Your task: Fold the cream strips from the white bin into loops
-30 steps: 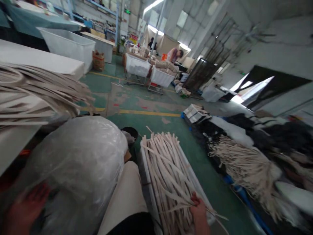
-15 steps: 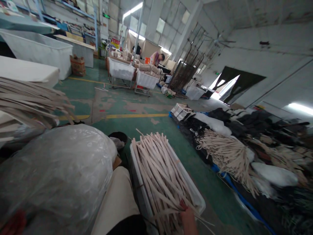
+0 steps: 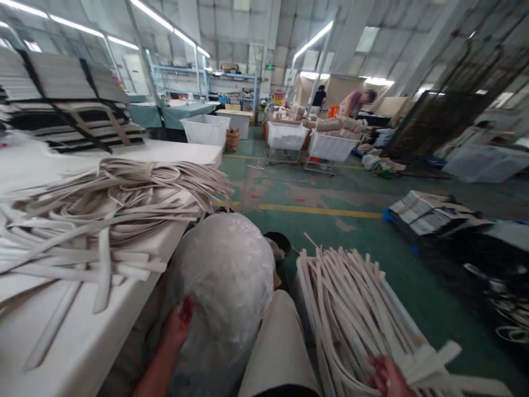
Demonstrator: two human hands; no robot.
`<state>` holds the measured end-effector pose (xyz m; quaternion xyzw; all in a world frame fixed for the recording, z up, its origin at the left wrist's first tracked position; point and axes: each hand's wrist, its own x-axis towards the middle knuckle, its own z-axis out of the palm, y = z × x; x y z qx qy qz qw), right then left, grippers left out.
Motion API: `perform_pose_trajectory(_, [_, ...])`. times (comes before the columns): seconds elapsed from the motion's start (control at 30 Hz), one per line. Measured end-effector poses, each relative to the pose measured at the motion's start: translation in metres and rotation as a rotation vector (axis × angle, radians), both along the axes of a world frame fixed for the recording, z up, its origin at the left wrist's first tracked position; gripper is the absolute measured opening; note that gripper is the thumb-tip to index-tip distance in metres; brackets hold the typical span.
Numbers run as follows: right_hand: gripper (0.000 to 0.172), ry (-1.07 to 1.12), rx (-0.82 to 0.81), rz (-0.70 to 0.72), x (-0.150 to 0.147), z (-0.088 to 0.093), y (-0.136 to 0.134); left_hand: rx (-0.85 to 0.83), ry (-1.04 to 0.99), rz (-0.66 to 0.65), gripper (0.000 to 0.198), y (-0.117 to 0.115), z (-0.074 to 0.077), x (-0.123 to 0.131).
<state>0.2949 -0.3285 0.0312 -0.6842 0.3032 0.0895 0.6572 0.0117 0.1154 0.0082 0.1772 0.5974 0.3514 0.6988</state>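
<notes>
The largest thing near me is the white counter (image 3: 88,336) on my left, with a loose pile of pale strips (image 3: 103,220) sprawled across it. Beside it bulges a big plastic bag (image 3: 223,275), between the counter and my knee (image 3: 279,347). To my right, a white bin (image 3: 403,314) stands on the green floor, packed lengthwise with long strips (image 3: 351,303), a few spilling past its near right corner.

I judge the step in hand to be handling the strips at the near end of that bin. From here the move calls, I think, for a careful pick, since they lie close and cross one another. My right hand (image 3: 386,375) is over them, fingers half curled; I cannot tell whether it grips one. My left hand (image 3: 179,320) is in front of the bag, fingers loosely bent; I see nothing in it, but blur hides whether it pinches the plastic.

Far back, I can't read the print on a brown carton (image 3: 232,140), a red and yellow sign (image 3: 278,99) or a tiny green sign (image 3: 270,67)
</notes>
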Motion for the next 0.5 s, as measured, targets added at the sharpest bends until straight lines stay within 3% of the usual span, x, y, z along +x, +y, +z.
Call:
perform_pose_trajectory(0.07, [0.053, -0.046, 0.039, 0.094, 0.008, 0.036, 0.029, 0.004, 0.014, -0.037, 0.018, -0.006, -0.006, 0.008])
perform_pose_trajectory(0.13, [0.062, -0.099, 0.085, 0.31, 0.002, 0.067, 0.064, 0.0, 0.048, -0.095, 0.015, -0.012, -0.014, 0.012])
perform_pose_trajectory(0.2, [0.064, -0.144, 0.167, 0.562, -0.016, 0.081, 0.1, -0.01, 0.111, -0.155, 0.011, -0.018, -0.023, 0.011])
perform_pose_trajectory(0.27, [0.066, -0.122, 0.226, 0.754, -0.039, 0.077, 0.133, -0.028, 0.192, -0.217, 0.007, -0.023, -0.031, 0.006])
perform_pose_trajectory(0.33, [0.07, -0.066, 0.248, 0.863, -0.059, 0.059, 0.156, -0.049, 0.265, -0.285, 0.009, -0.029, -0.037, 0.003])
perform_pose_trajectory(0.5, [0.072, 0.043, 0.246, 0.835, -0.078, 0.009, 0.18, -0.096, 0.297, -0.494, 0.014, -0.044, -0.048, 0.011])
